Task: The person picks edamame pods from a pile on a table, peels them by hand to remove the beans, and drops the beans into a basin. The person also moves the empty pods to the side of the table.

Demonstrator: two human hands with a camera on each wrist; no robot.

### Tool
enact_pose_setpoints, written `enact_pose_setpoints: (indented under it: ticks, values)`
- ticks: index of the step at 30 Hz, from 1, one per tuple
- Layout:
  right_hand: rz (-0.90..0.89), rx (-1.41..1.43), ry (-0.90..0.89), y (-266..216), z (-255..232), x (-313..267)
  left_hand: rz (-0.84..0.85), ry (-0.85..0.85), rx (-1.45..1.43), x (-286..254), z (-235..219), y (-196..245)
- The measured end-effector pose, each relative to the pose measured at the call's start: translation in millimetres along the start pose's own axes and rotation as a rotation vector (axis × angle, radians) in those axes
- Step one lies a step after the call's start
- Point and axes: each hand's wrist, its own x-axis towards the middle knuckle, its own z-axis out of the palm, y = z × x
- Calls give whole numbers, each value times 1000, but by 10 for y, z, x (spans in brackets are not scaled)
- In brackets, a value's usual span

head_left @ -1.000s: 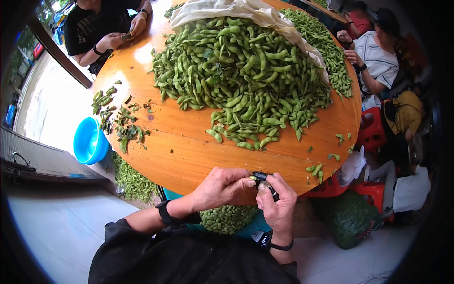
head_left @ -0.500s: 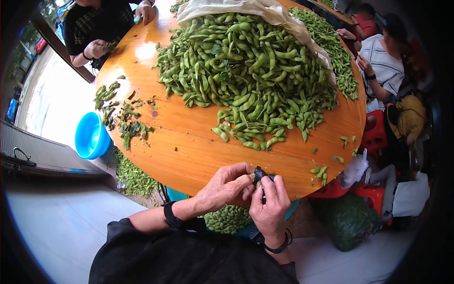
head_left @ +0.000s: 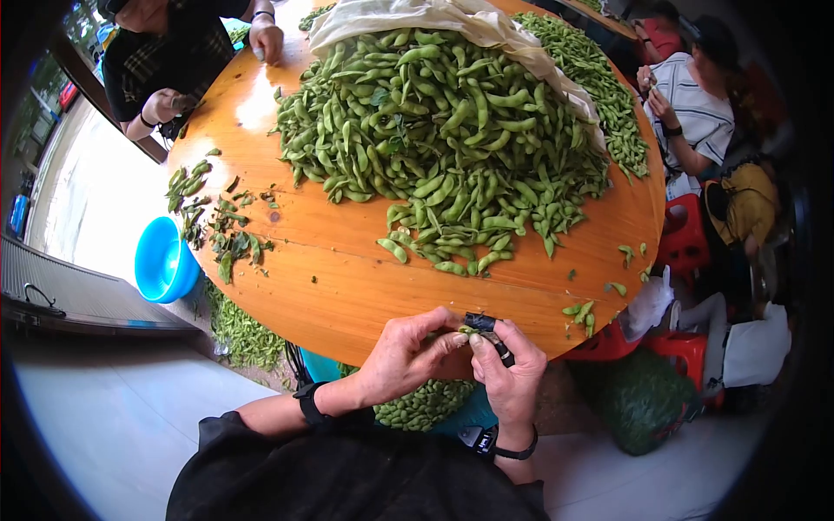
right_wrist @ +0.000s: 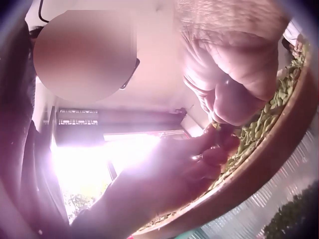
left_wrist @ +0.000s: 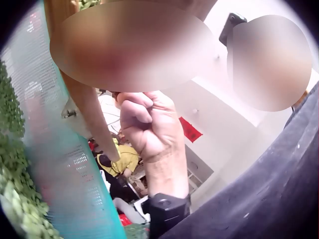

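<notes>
In the head view, my left hand (head_left: 401,354) and right hand (head_left: 511,375) meet just over the near edge of the round wooden table (head_left: 347,286). Between their fingertips they pinch a small green soybean pod (head_left: 470,331), mostly covered by the thumbs and fingers. Black tape (head_left: 480,321) wraps the right forefinger, with more on another finger. Below the hands sits a teal basket (head_left: 473,415) of shelled beans (head_left: 423,405). The left wrist view shows the left hand (left_wrist: 152,122) with curled fingers. In the right wrist view, the right palm (right_wrist: 234,64) hangs close above the left fingers.
A large heap of pods (head_left: 443,139) spills from a pale cloth sack (head_left: 417,16). Leaves and dark scraps (head_left: 230,234) lie at left, several loose pods (head_left: 580,314) at right. A blue basin (head_left: 163,260) stands beyond the left edge. Other people sit around the table; red stools (head_left: 685,230) stand at right.
Both hands stay together; the right hand turned inward half a second ago and has turned back, showing green between the fingertips. The person opposite has drawn one hand away from the other.
</notes>
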Motion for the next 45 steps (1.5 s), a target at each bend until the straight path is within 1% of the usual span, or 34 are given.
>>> enact_pose_setpoints:
  ticks: [1,2,3,4,5,7,8,9,10,11,12,14,15,16,17,18,19,20,22,23,27,29,30,32,33,35,36,38,39,41,42,44,45]
  values:
    - [-1,2,3,35,-2,9,112,51,182,-1,4,15]
    - [-51,-57,19,102,-4,27,112,49,184,4,2,7]
    - [-100,-116,35,145,-7,38,54,37,129,11,-4,-11]
    - [-100,-115,37,155,-8,44,-4,26,75,19,-13,-29]
    - [-124,-125,29,162,-9,51,-5,24,77,25,-34,-46]
    - [-147,-135,23,126,-14,54,-153,-49,-153,40,-78,-66]
    - [-6,27,-17,56,-22,45,-154,-50,-153,49,-76,-52]
    - [136,190,-55,17,-30,45,-209,-67,-279,55,-72,-22]
    - [137,191,-54,22,-67,58,-264,-83,-406,65,-71,12]
    - [193,326,-116,34,-127,78,-350,-196,-537,58,-153,57]
    - [248,461,-179,44,-160,95,-350,-198,-536,52,-178,39]
    - [250,430,-177,32,-150,102,-330,-265,-529,53,-203,-14]
    - [196,282,-128,2,-125,89,-330,-265,-529,41,-186,-13]
    - [142,135,-81,-12,-99,80,-316,-212,-521,27,-153,-8]
    - [143,136,-82,-2,-78,81,-303,-159,-512,16,-122,-5]
    - [-133,-143,-33,16,-58,83,-304,-157,-513,12,-93,-2]
    - [-410,-421,17,27,-34,81,-298,-88,-538,11,-63,0]
    - [-409,-421,14,32,-2,60,-291,-19,-563,8,-46,-1]
    - [-519,-499,85,36,58,8,-273,-6,-553,5,-39,-7]
    - [-540,-526,93,18,70,-4,-256,6,-543,3,-39,-12]
    - [-521,-493,91,27,50,-2,-249,3,-580,-11,-54,-82]
    - [-435,-440,42,10,5,12,-258,6,-482,-17,-48,-51]
    - [-437,-440,39,9,15,15,-257,8,-482,-18,-46,-63]
    - [-552,-469,83,12,45,17,-210,37,-513,-15,-35,-110]
    - [-553,-469,84,13,66,15,-209,36,-513,-8,-26,-123]
    - [-641,-512,137,15,101,2,-145,72,-545,-1,-9,-134]
    - [-642,-511,138,17,92,3,-144,71,-544,-4,-14,-130]
    - [-523,-423,86,27,55,9,-125,39,-518,-24,-42,-118]
    - [-524,-422,87,36,40,12,-124,39,-517,-34,-57,-127]
    - [-362,-325,55,57,-3,12,-281,-35,-543,-45,-75,-157]
    - [-363,-324,56,59,-40,4,-281,-35,-542,-51,-51,-96]
    - [-242,-252,91,44,-134,-12,-316,-17,-492,-62,8,79]
    - [-225,-246,122,-32,-185,-22,-305,-76,-497,-79,-49,77]
